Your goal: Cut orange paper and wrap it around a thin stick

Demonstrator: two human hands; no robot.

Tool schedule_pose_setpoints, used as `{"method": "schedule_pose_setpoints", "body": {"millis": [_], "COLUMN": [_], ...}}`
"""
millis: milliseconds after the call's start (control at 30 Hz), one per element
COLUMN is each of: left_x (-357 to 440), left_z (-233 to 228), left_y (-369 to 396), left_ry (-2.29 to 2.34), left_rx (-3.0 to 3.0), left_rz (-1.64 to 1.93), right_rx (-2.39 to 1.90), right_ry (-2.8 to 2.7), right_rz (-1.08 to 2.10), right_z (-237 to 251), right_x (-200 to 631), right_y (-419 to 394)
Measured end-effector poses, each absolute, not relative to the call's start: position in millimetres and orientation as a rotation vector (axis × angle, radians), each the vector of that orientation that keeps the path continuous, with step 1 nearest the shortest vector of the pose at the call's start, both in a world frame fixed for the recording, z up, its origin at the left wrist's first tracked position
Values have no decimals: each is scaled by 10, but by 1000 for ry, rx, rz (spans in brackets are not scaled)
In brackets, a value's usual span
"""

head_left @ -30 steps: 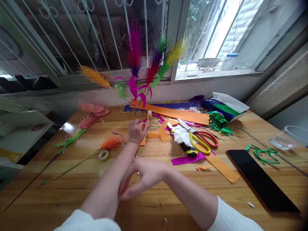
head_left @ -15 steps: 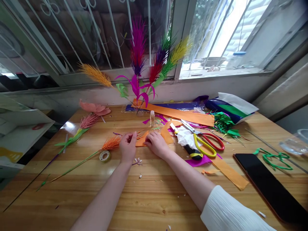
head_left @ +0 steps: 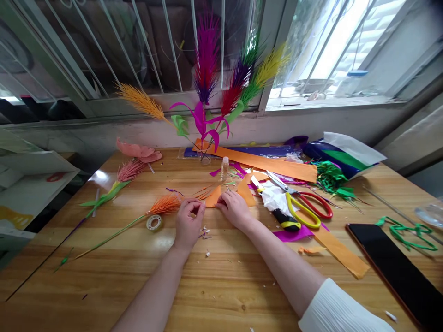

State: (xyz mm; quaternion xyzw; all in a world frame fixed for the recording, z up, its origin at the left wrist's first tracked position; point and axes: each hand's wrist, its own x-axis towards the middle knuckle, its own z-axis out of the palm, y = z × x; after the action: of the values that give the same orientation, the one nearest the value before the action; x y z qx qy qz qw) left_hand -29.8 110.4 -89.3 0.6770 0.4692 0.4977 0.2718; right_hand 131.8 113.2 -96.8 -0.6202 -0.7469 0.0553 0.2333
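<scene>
**Both hands down on the orange paper at mid-table**

Your left hand point(head_left: 188, 224) sits on the wooden table point(head_left: 221, 286), fingers curled in narrow, tips pinched together just at the left edge of the small orange paper piece point(head_left: 213, 198). Whether anything is caught in that pinch, you cannot tell from here. Your right hand point(head_left: 235, 208) lies flat-ish over the right side of the same piece, fingers pressing it onto the wood, not wrapped around it. So the orange piece is between your two hands, lying flat, its fringed end pointing left and up.

Just left of your left hand lies the orange flower point(head_left: 165, 204) on its long green stem, and beside that stem a small roll of tape point(head_left: 154, 222). Paper scraps point(head_left: 205, 232) dot the wood between your wrists.

To your right, the yellow-handled scissors point(head_left: 300, 210) lie crossed with the red-handled scissors point(head_left: 316, 205), near a crumpled white tissue point(head_left: 275, 198). A long orange strip point(head_left: 263, 162) runs across the back, a small clear bottle point(head_left: 224, 168) stands upright before it, well apart from your fingers. A dark phone point(head_left: 398, 272) lies at far right with a green cord point(head_left: 404, 230) beyond it. At the window stands the bunch of bright paper plumes point(head_left: 221, 87); a pink flower point(head_left: 129, 171) rests at left.
</scene>
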Motion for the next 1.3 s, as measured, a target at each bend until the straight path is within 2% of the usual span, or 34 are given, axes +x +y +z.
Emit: {"method": "schedule_pose_setpoints", "body": {"millis": [433,733,1000,1300], "left_x": [-303,-276,-291,-269], "left_z": [-864,-942,-875,-869], "left_y": [1074,1090,1072,1023], "left_ry": [1234,1246,1243,1210], "left_rx": [2100,2256,2252,2245], "left_rz": [1241,1058,1175,1113], "right_rx": [-1598,-1513,-1503,-1511], "right_ry": [-1949,-1978,-2000,-2007], "right_rz": [104,242,352,401], "right_z": [-906,-934,-1001,-1008], "right_x": [1336,1344,1389,1396], "right_y": [1090,1073,1125,1147]}}
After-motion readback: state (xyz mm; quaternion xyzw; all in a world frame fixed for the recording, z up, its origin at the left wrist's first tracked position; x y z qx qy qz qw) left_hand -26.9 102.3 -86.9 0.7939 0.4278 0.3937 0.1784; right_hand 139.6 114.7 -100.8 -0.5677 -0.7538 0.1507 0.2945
